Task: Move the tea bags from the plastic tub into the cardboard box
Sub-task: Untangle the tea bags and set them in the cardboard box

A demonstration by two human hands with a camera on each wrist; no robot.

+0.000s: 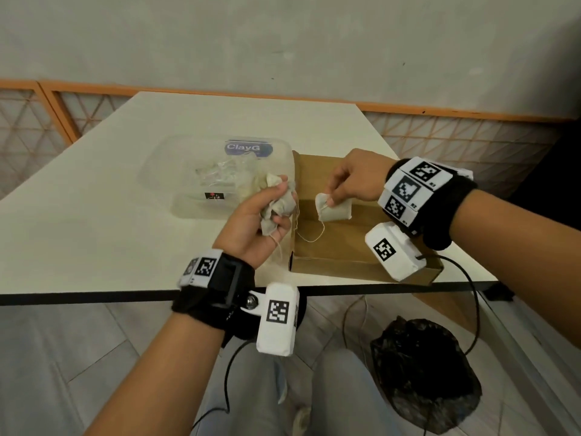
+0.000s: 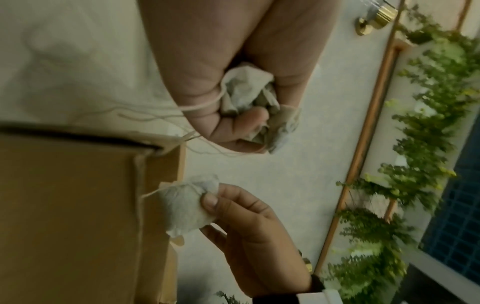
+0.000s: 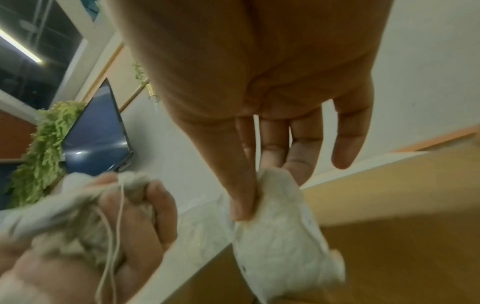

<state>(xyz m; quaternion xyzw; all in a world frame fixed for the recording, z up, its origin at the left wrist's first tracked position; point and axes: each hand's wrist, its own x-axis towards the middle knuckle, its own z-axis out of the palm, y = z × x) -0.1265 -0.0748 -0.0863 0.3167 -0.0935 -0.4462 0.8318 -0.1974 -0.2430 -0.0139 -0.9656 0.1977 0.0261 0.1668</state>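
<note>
Setting: an office or meeting room, fitted out rather than domestic.

- Plain white table (image 1: 220,121) with a dark edge band, its far edge near the wall.
- Grey plaster wall (image 1: 283,36) above orange-framed lattice panelling (image 1: 456,136).
- Pale tiled floor (image 1: 63,357); a black bin bag (image 1: 424,372) slumped below the table's near right corner.
- Large dark flat screen (image 3: 96,133) mounted on a white wall.
- Trailing green foliage (image 2: 428,123) along wood-trimmed panels.
- Brass wall fitting (image 2: 376,18).
- Strip ceiling light (image 3: 20,46) behind glazing.
</note>
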